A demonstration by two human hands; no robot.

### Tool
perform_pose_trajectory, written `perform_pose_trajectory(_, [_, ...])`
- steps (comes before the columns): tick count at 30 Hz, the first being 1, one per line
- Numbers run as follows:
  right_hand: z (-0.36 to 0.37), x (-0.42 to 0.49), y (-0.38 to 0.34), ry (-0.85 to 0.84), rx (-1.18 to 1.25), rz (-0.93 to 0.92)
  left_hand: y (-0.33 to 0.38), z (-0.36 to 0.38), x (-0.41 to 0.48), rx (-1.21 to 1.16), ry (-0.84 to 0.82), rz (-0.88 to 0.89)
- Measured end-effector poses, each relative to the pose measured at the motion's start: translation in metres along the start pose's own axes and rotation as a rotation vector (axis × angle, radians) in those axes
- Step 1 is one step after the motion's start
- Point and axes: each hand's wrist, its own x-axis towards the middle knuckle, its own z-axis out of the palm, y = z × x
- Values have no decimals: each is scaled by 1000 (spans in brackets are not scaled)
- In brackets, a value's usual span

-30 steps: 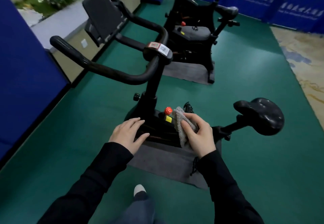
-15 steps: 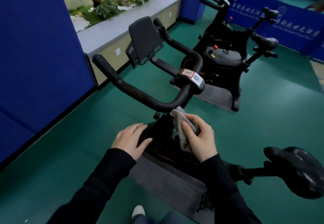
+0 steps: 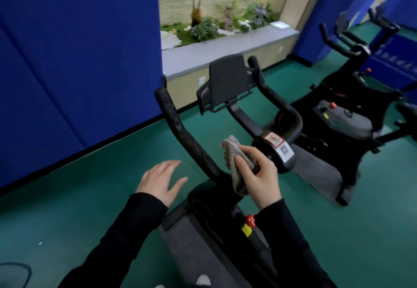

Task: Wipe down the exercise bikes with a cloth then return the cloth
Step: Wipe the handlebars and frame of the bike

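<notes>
A black exercise bike [image 3: 216,206] stands right in front of me, its curved handlebar [image 3: 180,130] rising to the left and a tablet holder [image 3: 228,80] above. My right hand [image 3: 257,175] grips a folded grey cloth [image 3: 234,161] held against the handlebar's bend, beside the stickered centre clamp [image 3: 279,150]. My left hand [image 3: 161,179] hovers left of the bike with fingers spread, holding nothing. A red knob [image 3: 250,220] shows on the frame below my right wrist.
A second black bike [image 3: 338,116] stands at the right on a grey mat [image 3: 320,170]. Blue padded panels [image 3: 79,62] line the left wall, with a planter ledge [image 3: 225,46] behind. Green floor [image 3: 56,220] surrounds the bikes. My shoes [image 3: 203,279] show at the bottom edge.
My view has tilted up. My right hand has lifted the cloth from the bike's frame up to the handlebar bend. My left hand came off the frame and now hovers beside it.
</notes>
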Motion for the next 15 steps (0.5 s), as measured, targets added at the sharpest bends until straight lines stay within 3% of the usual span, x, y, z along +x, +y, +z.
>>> perform_pose_trajectory(15, [28,80,-11,-326,-13,-182,-5,-33,43,-33,213,-230])
